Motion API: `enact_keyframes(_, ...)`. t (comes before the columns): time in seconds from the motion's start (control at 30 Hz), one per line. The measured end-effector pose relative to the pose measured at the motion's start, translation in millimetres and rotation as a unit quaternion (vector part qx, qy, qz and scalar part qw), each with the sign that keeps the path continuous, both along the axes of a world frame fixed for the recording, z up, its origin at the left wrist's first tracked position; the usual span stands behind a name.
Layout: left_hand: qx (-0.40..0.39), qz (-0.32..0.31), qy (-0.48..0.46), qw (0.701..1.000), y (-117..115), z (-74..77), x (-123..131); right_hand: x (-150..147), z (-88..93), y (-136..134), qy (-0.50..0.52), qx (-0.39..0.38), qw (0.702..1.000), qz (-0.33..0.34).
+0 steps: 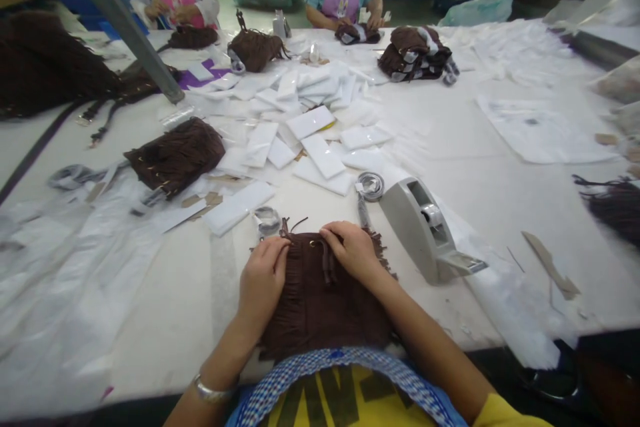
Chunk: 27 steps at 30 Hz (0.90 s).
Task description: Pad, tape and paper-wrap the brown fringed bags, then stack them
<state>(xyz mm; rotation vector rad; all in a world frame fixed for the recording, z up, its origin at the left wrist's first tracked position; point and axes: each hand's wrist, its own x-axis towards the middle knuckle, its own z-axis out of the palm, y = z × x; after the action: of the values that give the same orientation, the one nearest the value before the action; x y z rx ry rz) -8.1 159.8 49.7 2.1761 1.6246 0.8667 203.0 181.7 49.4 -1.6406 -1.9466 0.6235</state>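
A small brown fringed bag (320, 300) of soft, suede-like material is laid flat on the white counter (475, 180), directly in front of the person and close to the near edge. Its face is covered by rows of thin cut fringes, and two dark cords (327, 260) hang down from its gathered mouth. The upper rim of the bag is gripped from both sides: the fingers of the left hand (263, 273) are curled and pinched on the left corner, and the fingers of the right hand (353, 250) are bent closed over the rim just beside the cords. A thin metal bracelet (210, 390) is worn on the left wrist. To the right of the bag, near but not touching, a grey plastic tape dispenser (425, 227) with a wedge shape is placed – a roll of clear tape (371, 185) lies flat just behind it. Further back, many flat white rectangular cards (310, 121) are scattered in a loose heap, and a second fringed bag (177, 153) of the same brown material is seen to the left of them. Crumpled transparent plastic sheets (60, 280) are spread over the left part of the counter. At the far side, two other persons are seated – their hands are occupied with similar brown pieces.
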Motion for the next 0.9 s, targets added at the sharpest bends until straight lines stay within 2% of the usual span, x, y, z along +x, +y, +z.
enact_keyframes(0.1,-0.055,-0.008,0.059,0.997,9,8.2,-9,2,-5.2,-1,0.086,0.008,0.996,-0.018)
enact_keyframes(0.2,-0.137,-0.06,0.071,0.986,22,17.8,-16,3,-6.5,0,0.129,0.001,0.992,-0.014)
enact_keyframes(0.33,-0.239,-0.139,0.021,0.961,42,26.4,-31,4,-6.7,1,0.133,-0.002,0.991,-0.013)
enact_keyframes(0.43,-0.269,-0.158,-0.06,0.948,50,24.8,-48,3,-8.4,0,0.118,-0.001,0.993,-0.022)
enact_keyframes(0.53,-0.269,-0.142,-0.174,0.937,48,14.7,-66,2,-10.4,0,0.116,-0.003,0.993,-0.029)
enact_keyframes(0.67,-0.262,-0.084,-0.293,0.916,38,-0.3,-80,4,-13.3,1,0.141,0.002,0.99,-0.03)
enact_keyframes(0.77,-0.263,-0.05,-0.296,0.917,31,-0.6,-80,9,-13.5,-2,0.179,0.033,0.983,0.007)
enact_keyframes(0.9,-0.194,0.003,-0.207,0.959,25,17.2,-72,14,-2.4,-7,0.184,0.076,0.976,0.088)
